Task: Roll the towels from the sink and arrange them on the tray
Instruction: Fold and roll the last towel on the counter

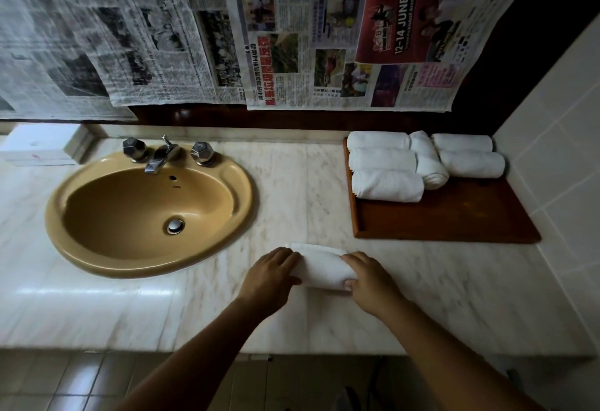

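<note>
A white towel (321, 268) lies partly rolled on the marble counter, right of the sink. My left hand (271, 272) grips its left end and my right hand (368, 279) grips its right end, fingers curled over the roll. A flat strip of the towel still shows at the far side. The tan sink (97, 258) holds no towels. On the wooden tray (454, 216) at the back right lie several rolled white towels (386, 185), three stacked in a left column, one lengthwise in the middle, two on the right.
A chrome faucet (159, 157) with two knobs stands behind the basin. A white box (42, 146) sits at the back left. Newspaper sheets (292, 31) cover the wall above. A tiled wall (558, 151) bounds the counter on the right. The front half of the tray is bare.
</note>
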